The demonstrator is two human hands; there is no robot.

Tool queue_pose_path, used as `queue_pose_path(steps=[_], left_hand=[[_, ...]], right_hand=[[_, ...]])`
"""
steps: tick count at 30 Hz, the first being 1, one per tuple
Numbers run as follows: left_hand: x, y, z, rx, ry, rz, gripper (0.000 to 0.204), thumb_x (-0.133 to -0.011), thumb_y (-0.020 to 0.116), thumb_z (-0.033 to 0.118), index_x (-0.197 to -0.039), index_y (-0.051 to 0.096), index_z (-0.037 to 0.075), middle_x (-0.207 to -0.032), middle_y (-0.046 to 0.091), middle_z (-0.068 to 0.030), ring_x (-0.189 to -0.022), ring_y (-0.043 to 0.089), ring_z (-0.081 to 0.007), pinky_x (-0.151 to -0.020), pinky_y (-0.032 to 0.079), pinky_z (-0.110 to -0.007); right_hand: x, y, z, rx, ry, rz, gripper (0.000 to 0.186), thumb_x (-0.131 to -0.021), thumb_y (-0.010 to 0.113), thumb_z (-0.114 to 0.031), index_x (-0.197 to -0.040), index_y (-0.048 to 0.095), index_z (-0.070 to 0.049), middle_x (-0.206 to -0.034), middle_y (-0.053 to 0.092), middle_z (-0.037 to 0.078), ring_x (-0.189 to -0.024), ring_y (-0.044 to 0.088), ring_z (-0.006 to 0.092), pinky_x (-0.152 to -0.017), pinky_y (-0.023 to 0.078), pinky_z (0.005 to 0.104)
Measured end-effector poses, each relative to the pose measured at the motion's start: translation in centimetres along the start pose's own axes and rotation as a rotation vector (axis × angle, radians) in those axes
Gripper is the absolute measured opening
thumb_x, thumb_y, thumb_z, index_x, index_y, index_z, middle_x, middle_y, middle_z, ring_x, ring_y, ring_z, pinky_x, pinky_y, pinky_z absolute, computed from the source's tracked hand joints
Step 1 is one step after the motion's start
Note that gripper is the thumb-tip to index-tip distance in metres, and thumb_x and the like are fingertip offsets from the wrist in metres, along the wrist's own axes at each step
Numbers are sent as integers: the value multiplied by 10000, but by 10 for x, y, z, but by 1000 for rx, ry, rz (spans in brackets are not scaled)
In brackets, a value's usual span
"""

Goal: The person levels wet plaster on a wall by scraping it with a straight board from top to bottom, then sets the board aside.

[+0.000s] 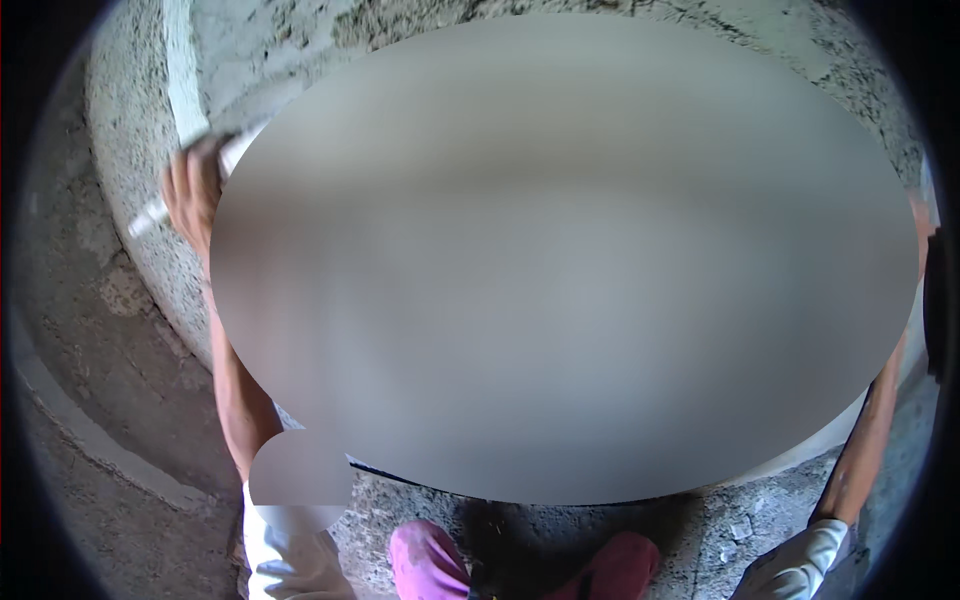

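Observation:
At the upper left, my left hand (192, 195) is closed with its fingers bent over a white bar-like piece (148, 217). One end of that piece sticks out below the fingers, and a pale part shows again above the knuckles. My right hand (920, 240) shows only as a sliver at the far right, beside a dark upright object (936, 305). Its fingers are hidden. A large blurred oval covers the middle of the view, so whatever lies between my widely spread arms cannot be made out.
A rough grey plastered surface (270, 60) with a pale vertical strip (182, 80) runs along the top and left. Dusty concrete floor (100, 450) lies at lower left. My knees in pink trousers (428, 560) show at the bottom, with pale fragments (740, 528) to their right.

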State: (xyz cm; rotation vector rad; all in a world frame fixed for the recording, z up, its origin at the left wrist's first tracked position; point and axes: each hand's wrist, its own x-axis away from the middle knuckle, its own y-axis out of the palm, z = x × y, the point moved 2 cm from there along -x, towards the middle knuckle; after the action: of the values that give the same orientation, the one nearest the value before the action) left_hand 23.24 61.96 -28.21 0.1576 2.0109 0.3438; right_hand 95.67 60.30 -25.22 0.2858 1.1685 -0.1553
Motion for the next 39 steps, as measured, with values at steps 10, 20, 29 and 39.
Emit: queue_pose_path(steps=[10, 20, 29, 39], left_hand=[[115, -45, 56, 145, -127, -97, 441, -855, 465, 546, -1003, 557, 141, -930, 582, -56, -829, 507, -181, -726, 387, -381], [167, -85, 84, 128, -131, -383, 365, -853, 516, 445, -1043, 565, 137, -1008, 566, -77, -950, 490, -212, -834, 361, -410], [-106, 10, -56, -5, 8, -224, 332, -847, 597, 246, -1115, 555, 54, -1030, 585, -124, -915, 543, -274, -765, 431, -378], [58, -26, -11, 56, 78, -148, 381, -830, 624, 272, -1100, 561, 10, -1047, 579, -137, -990, 522, -287, -838, 432, -383]], right_hand=[[105, -43, -83, -135, 144, -218, 326, -621, 600, -49, -945, 570, -37, -1015, 560, 152, -973, 510, 341, -869, 367, 416], [191, -69, -114, -197, 181, -404, 401, -612, 649, -46, -1000, 564, -100, -1069, 530, 114, -1007, 476, 307, -940, 315, 468], [-67, -31, -45, -140, 57, 57, 352, -810, 588, -307, -1095, 545, -105, -1023, 547, 78, -944, 500, 274, -826, 355, 382], [96, -28, -81, -115, 108, 87, 259, -716, 598, -201, -951, 584, -92, -920, 596, 87, -884, 539, 296, -773, 382, 398]])
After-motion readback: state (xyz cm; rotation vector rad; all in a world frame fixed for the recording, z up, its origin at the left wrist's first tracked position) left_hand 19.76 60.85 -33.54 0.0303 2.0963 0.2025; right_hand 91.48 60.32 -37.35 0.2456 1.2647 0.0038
